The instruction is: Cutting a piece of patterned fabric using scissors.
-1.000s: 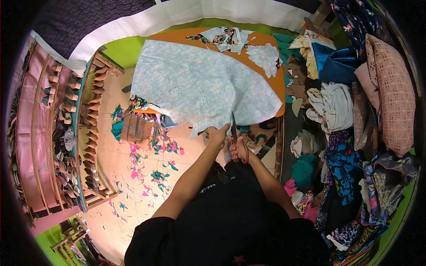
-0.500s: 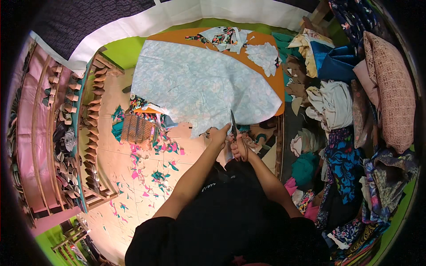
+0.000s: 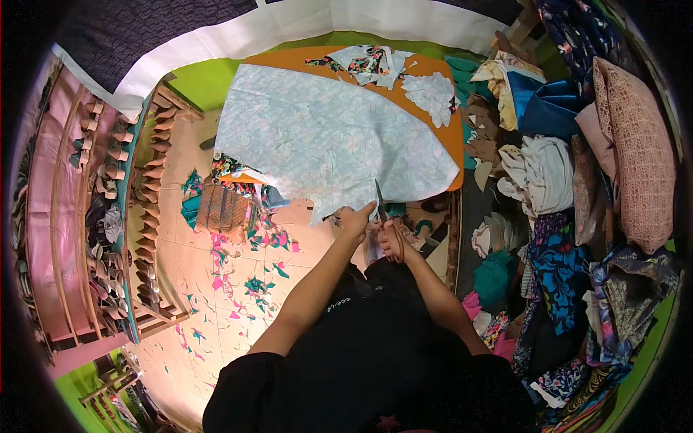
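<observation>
A large pale fabric piece (image 3: 310,137) with a faint swirling pattern is spread over the orange table (image 3: 422,66), its near edge hanging past the tabletop. My left hand (image 3: 356,222) pinches that near edge. Close on its right, my right hand (image 3: 390,241) is wrapped round the handles of a pair of scissors (image 3: 381,200). The blades point away from me and meet the fabric edge just beyond my left thumb. How far the lower blade reaches under the cloth is hidden.
Floral and pale scraps (image 3: 370,63) lie at the table's far side. Stacked fabrics and garments (image 3: 538,169) fill the right, beside a pink patterned cushion (image 3: 633,155). Wooden racks of shoe forms (image 3: 150,195) line the left. A brown woven bag (image 3: 225,209) and colourful offcuts (image 3: 260,287) are on the floor.
The scissor handles have drawn closer together in my right hand. My left hand keeps its hold on the fabric edge, and the cloth has hardly moved.
</observation>
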`<state>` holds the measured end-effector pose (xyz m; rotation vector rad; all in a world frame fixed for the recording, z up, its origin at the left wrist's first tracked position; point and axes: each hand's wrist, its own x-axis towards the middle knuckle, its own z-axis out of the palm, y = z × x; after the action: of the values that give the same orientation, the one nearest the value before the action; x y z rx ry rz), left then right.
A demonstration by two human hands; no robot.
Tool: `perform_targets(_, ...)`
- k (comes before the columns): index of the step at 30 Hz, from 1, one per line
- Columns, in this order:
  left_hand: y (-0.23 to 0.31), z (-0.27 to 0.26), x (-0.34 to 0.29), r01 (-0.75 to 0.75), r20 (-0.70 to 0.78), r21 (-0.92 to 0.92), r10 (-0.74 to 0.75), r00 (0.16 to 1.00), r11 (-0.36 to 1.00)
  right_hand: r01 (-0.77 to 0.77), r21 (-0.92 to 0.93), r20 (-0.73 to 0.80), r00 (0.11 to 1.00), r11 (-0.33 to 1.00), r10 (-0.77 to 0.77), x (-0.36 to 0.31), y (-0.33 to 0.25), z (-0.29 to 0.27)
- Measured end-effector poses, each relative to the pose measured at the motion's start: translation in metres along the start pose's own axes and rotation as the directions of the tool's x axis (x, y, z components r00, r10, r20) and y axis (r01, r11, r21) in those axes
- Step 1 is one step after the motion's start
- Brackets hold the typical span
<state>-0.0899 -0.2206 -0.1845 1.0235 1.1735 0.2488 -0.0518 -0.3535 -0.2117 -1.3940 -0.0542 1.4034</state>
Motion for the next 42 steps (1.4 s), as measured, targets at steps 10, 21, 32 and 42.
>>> perform_targets(10, -0.002, 0.001, -0.006, -0.018, -0.035, 0.024, 0.019, 0.999, 1.000, 0.031, -0.081, -0.030, 0.999, 0.996, -0.033, -0.025, -0.028, 0.007)
perform_targets(21, -0.009, -0.004, -0.005, -0.090, -0.028, -0.094, 0.088, 0.996, 0.992, 0.039, -0.035, 0.087, 0.996, 0.999, -0.036, -0.021, -0.033, 0.004)
perform_targets(32, -0.024, -0.001, 0.005, -0.030, 0.049, -0.140, 0.037, 0.998, 0.990, 0.001, -0.148, 0.142, 0.990, 0.989, 0.020, -0.019, -0.044, -0.018)
perform_targets(42, -0.033, 0.007, -0.002, -0.044, 0.003, -0.256, 0.046, 0.999, 0.966, 0.040, -0.324, 0.249, 0.968, 0.945, 0.044, -0.023, -0.069, -0.030)
